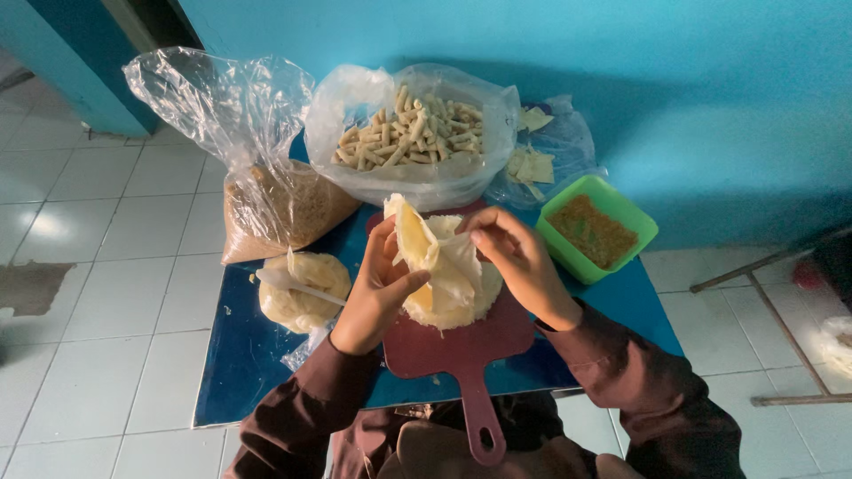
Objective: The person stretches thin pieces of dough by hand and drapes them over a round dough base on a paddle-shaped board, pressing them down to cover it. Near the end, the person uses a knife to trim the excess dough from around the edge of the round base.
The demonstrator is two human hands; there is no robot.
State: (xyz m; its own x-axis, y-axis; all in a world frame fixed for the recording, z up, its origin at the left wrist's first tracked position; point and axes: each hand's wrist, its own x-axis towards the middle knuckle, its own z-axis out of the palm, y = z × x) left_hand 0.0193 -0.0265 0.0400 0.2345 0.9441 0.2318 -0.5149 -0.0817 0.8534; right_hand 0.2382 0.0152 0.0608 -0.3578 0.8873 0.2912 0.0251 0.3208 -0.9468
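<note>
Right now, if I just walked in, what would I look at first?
Probably the two hands in the middle: the left hand and right hand pull a thin pale sheet off a stack on a dark red board. Behind them, by the bright blue wall, sits a big bag of pale rolled sticks. A green tub of brown filling is on the right.

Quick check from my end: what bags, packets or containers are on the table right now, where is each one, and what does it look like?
Clear plastic bag, far left: open top, brown crumbs at the bottom.
Clear plastic bag, far middle: open, full of pale rolled sticks.
Small clear bag, far right: flat pale yellow sheets.
Green square tub, right: brown filling.
No labels, signs or screens in view.
</note>
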